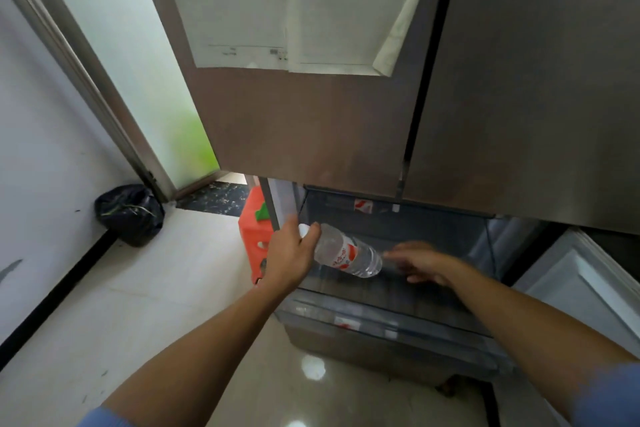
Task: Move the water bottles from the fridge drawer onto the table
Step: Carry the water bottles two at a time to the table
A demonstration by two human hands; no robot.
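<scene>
Clear plastic water bottle (346,253) held tilted over the open fridge drawer (363,310), left hand (292,253) gripping its neck; right hand (424,262), fingers spread and blurred, hovers beside its base.

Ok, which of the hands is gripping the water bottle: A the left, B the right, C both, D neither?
A: the left hand grips the water bottle near its cap over the fridge drawer; the right hand has straight fingers, curled round nothing.
</scene>
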